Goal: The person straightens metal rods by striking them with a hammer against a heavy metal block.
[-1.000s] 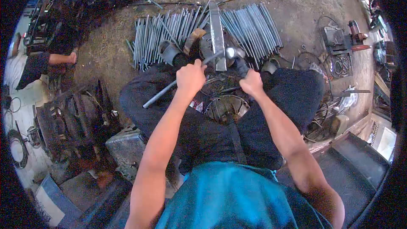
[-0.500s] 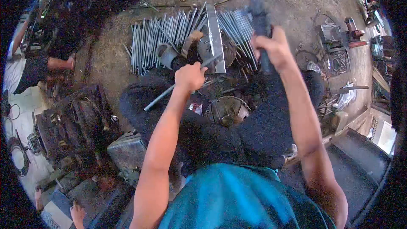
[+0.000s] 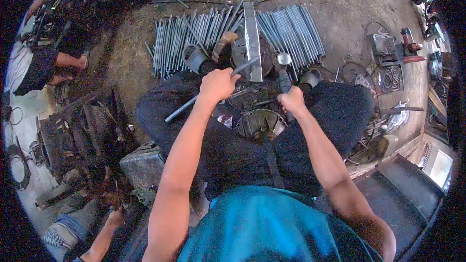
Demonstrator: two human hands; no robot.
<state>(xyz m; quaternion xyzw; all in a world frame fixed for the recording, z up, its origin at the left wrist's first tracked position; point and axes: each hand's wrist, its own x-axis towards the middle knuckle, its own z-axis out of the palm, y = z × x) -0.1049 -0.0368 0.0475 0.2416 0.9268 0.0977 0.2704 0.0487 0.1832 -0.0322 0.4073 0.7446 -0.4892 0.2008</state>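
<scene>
My left hand (image 3: pixel 217 85) is closed around a grey metal rod (image 3: pixel 181 109) that slants up to the right. The rod's far end lies at the edge of a long flat metal bar (image 3: pixel 251 31), which rests over a round metal block (image 3: pixel 239 51). In my right hand (image 3: pixel 292 100) is the dark handle of a hammer (image 3: pixel 284 59), its shiny round face up and just right of the bar. Between my legs sits a round metal housing (image 3: pixel 260 125). My feet, in sandals, flank the block.
Many loose rods (image 3: pixel 167 51) lie on the ground left of the bar, and another row of rods (image 3: pixel 297 31) lies right of it. A red-and-grey machine (image 3: pixel 410 48) stands at the right. Other people's limbs show at the left, including a forearm (image 3: pixel 103 237) at lower left.
My right hand has swung the hammer down and inward, from raised at upper right to low beside the bar. My left hand keeps its hold on the rod.
</scene>
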